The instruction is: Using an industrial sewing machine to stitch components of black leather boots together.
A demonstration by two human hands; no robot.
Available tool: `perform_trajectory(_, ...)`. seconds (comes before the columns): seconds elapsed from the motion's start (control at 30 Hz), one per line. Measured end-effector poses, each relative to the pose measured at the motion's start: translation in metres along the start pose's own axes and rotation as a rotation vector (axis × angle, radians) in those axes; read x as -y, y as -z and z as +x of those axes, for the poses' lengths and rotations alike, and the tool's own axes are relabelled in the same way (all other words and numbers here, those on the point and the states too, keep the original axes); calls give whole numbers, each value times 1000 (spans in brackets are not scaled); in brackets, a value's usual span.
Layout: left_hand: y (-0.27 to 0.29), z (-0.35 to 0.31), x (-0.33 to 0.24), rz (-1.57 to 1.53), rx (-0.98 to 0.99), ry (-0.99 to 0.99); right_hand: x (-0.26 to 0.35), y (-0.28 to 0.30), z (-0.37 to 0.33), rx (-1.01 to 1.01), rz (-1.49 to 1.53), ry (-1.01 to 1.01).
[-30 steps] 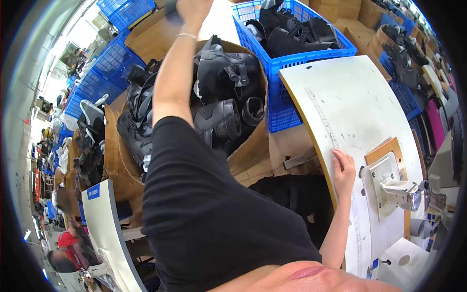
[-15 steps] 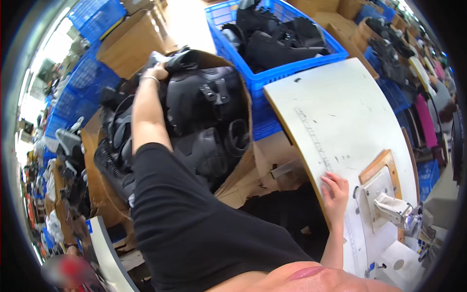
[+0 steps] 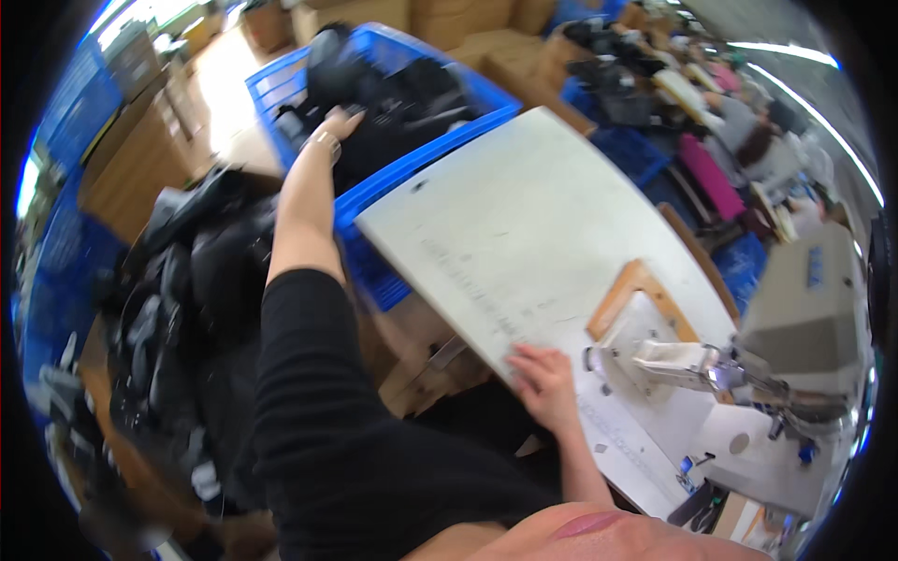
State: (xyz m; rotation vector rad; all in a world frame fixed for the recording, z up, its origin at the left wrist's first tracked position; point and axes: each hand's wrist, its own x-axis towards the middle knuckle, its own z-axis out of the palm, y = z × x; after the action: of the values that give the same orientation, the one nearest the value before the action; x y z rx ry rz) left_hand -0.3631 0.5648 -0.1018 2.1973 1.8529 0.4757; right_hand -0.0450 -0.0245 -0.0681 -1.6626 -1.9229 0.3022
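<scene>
My left hand [image 3: 341, 124] reaches over the near side of a blue plastic crate [image 3: 374, 190], at the black fabric pieces [image 3: 398, 107] heaped inside. Its fingers look apart and partly stretched, slightly blurred, with nothing held that I can make out. My right hand [image 3: 547, 385] lies on the left edge of a white worktable [image 3: 524, 224], fingers spread and holding nothing. Left of my forearm, a pile of black padded items [image 3: 201, 280] fills a cardboard box; their exact kind is blurred.
A sewing machine [image 3: 795, 318] stands at the right end of the worktable, with a wood-edged plate [image 3: 641, 294] beside its arm. Cardboard boxes [image 3: 140, 159] and blue crates [image 3: 65, 234] stand at the left. More goods and a pink piece [image 3: 708, 176] lie at the far right.
My left hand has left the black items in the cardboard box and moved to the blue crate. The view has turned right. My right hand stays at the table edge.
</scene>
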Motion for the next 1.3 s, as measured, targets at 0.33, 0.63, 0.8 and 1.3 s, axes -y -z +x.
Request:
perform_trajectory(0.33,11,-3,3,-1109,-117,351,-3,5,4,-41,46,10)
perform_trajectory(0.63,169,-226,-155,-427,-927,-469,-13,3,-3,-213,154,-11)
perform_trajectory(0.8,226,-376,-176,-287,-1156,-965,24,48,24,-579,102,-126)
perform_trajectory(1.3,142,-456,-300,-1101,-1195,-1430,35,125,-103,-502,888,-598)
